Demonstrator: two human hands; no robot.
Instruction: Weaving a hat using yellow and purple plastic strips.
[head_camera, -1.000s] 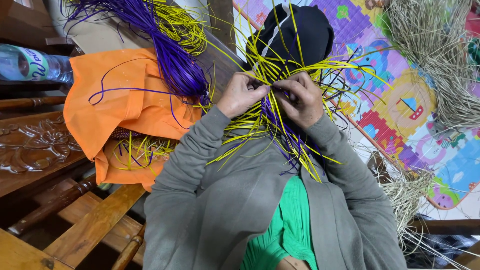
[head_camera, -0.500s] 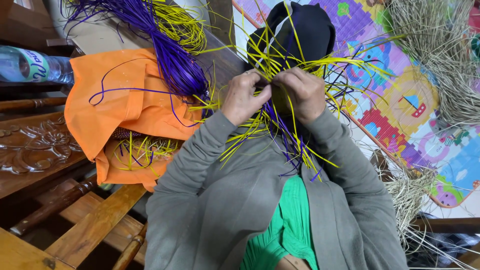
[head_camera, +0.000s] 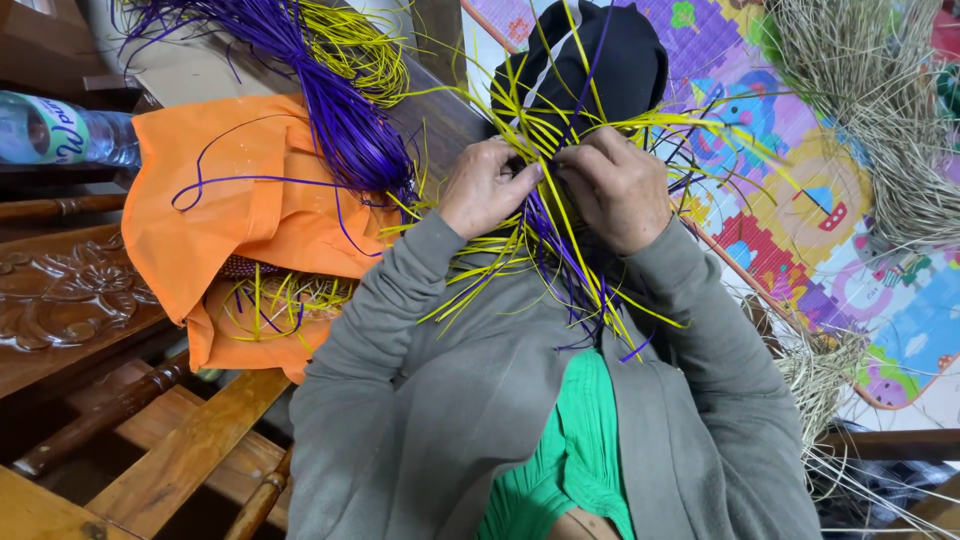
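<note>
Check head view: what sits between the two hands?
Head view: yellow and purple strands run between left hand and right hand, both pinching them.

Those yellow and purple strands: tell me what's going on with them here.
A person in a grey jacket is working yellow and purple strands with both hands over a black form. The left hand and right hand pinch the strands close together at the middle. More purple strands lie on an orange cloth to the left, beside a bottle.
</note>
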